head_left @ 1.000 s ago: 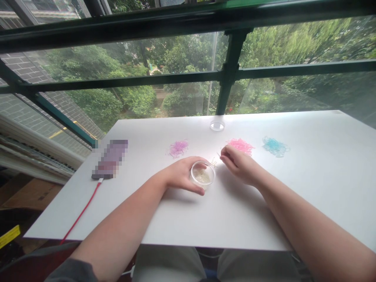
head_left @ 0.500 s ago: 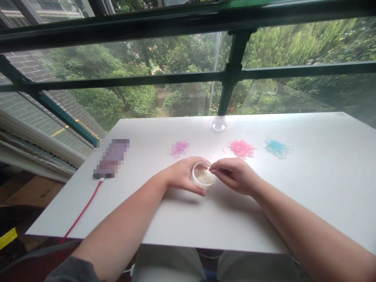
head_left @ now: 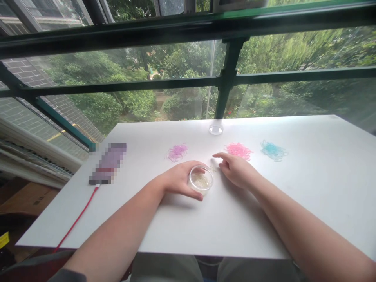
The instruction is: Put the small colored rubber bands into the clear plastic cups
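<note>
My left hand (head_left: 182, 181) is wrapped round a clear round jar (head_left: 201, 181) that holds pale, thin pieces. Just right of the jar, my right hand (head_left: 235, 167) has its index finger stretched out and the other fingers curled, with nothing visible in it. A few pale pieces (head_left: 213, 169) lie on the white table (head_left: 182, 227) between the jar and my right hand. Behind the hands are a purple pile (head_left: 177, 152) of small loops, a pink pile (head_left: 238, 150) partly behind my right hand, and a blue pile (head_left: 273, 150) to the right.
A clear round lid (head_left: 216, 130) lies near the table's far edge. At the left is a blurred-out phone-like object (head_left: 108, 162) with a red cable (head_left: 78, 216) running off the near edge. Green railing (head_left: 129, 87) and glass stand beyond the table.
My right hand has moved off the jar's rim, and its index finger has straightened out of a pinch. The view has shifted slightly.
</note>
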Tool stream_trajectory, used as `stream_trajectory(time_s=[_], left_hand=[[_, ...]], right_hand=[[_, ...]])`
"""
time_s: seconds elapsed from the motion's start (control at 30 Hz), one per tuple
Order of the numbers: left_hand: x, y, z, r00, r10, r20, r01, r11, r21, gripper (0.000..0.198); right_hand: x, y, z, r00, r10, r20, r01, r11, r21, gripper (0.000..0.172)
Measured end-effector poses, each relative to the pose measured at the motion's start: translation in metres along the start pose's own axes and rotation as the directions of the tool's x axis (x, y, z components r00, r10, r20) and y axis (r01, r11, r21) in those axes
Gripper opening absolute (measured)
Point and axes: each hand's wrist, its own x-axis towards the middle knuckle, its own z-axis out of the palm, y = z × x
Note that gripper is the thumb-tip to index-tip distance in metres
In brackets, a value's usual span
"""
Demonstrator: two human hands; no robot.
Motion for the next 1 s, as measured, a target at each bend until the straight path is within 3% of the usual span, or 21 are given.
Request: stream_trajectory(time_s=[0.17, 0.6, 1.0], left_hand=[[-0.0001, 0.0005, 0.0001, 1.0, 0.0, -0.008, 0.0, 1.0, 0.016, 0.074], [-0.0005, -0.0006, 0.0004, 1.0, -0.016, -0.007, 0.016, 1.0, 0.013, 0.074], [-0.0007, -0.0001, 0.0003, 1.0, -0.022, 0.0, 0.022, 1.0, 0.005, 0.078]], right_hand=[[0.0015, -0.0034, -0.0008, 1.0, -0.011, 0.024, 0.013, 0.998, -0.066, 0.033], [0.0018, -0.01, 0.0004, 1.0, 0.008, 0.026, -0.007, 0.999, -0.043, 0.017], [0.0016, -0.0071, 0.0078, 1.0, -0.015, 0.014, 0.017, 0.983, -0.184, 0.015]])
